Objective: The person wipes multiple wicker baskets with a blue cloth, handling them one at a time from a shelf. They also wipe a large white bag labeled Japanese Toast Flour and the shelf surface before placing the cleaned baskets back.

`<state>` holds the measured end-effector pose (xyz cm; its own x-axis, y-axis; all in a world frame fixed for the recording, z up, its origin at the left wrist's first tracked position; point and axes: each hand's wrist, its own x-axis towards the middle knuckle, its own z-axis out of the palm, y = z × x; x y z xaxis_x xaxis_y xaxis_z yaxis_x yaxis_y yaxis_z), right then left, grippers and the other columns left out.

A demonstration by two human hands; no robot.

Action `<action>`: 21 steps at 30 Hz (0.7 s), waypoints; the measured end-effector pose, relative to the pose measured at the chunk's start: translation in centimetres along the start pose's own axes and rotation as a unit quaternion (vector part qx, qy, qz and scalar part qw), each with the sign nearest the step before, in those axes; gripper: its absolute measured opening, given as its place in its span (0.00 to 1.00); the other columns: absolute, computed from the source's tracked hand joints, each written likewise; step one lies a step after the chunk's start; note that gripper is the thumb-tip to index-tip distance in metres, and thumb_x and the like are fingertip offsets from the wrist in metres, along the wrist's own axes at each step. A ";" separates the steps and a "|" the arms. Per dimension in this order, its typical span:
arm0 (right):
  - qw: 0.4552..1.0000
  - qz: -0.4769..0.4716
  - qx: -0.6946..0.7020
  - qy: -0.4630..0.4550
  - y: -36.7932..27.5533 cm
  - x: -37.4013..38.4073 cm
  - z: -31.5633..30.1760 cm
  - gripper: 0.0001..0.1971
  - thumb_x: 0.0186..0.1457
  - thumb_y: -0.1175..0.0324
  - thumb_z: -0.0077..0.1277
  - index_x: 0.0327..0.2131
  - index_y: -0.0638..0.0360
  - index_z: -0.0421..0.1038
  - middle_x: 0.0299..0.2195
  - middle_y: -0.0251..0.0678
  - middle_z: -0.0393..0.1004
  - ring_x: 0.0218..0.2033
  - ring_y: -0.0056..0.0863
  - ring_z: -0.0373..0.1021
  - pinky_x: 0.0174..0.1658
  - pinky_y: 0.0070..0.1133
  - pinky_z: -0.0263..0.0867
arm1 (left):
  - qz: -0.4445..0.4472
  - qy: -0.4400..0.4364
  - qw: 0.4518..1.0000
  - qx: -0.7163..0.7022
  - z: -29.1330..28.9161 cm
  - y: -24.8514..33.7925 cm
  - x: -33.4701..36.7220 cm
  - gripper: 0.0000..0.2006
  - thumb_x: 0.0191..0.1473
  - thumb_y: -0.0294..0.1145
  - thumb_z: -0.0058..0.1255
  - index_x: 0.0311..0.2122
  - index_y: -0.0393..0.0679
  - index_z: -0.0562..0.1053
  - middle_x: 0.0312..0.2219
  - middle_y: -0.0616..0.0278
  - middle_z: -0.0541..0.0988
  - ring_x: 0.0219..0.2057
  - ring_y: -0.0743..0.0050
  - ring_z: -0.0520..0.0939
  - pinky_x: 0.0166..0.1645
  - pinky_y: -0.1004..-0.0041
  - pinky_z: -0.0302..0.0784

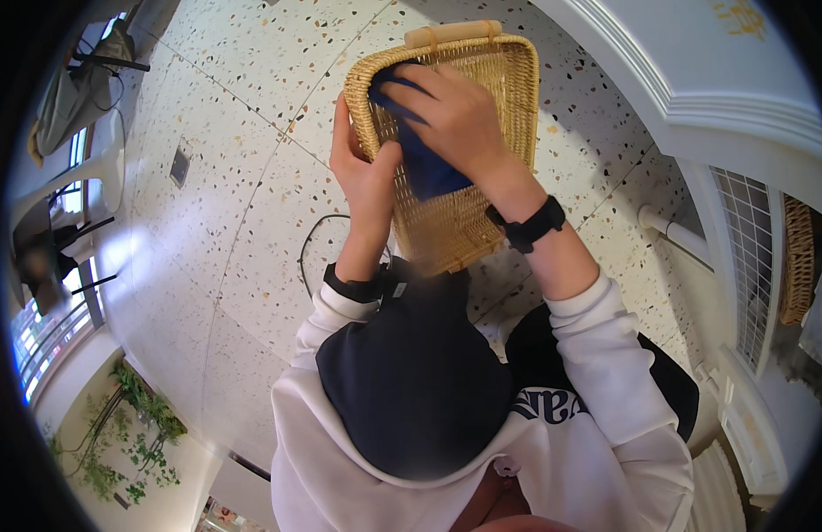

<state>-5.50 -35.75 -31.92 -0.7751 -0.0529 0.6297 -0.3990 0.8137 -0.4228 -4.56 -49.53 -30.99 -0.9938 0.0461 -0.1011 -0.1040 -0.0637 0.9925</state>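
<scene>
A rectangular woven basket [514,106] of yellowish straw, with a pale wooden handle [451,34] on its far rim, is tilted up in front of me. My left hand [367,173] grips its left rim, thumb on the inside and fingers round the outside. Inside the basket, my right hand [455,115] presses a dark blue cloth [433,168] against the left inner wall near the far corner. Its fingers are bent over the cloth, and part of the cloth hangs below them.
Speckled terrazzo floor [251,177] lies below. At right stand a white moulded cabinet [686,71] and a wire grid [746,257] with another wicker basket [797,257] behind it. A white chair [101,168] is at far left, a green plant [132,426] at lower left.
</scene>
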 end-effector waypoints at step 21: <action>0.900 0.138 -0.185 -0.369 0.3 -9.2 -1.1 0.08 0.42 0.73 0.53 0.30 0.54 0.70 0.29 0.32 0.69 0.31 0.31 0.72 0.27 0.25 0.71 | 0.029 0.115 0.989 -0.088 -3.3 1.8 2.6 0.28 0.38 0.19 0.40 0.52 0.35 0.64 0.37 0.57 0.74 0.34 0.69 0.77 0.37 0.73 0.77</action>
<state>2.07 -34.44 -37.13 -0.9886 -0.0787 -0.1280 -0.0570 0.9846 -0.1652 -7.43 -52.81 -29.69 -0.9789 -0.1892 -0.0769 -0.0314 -0.2326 0.9721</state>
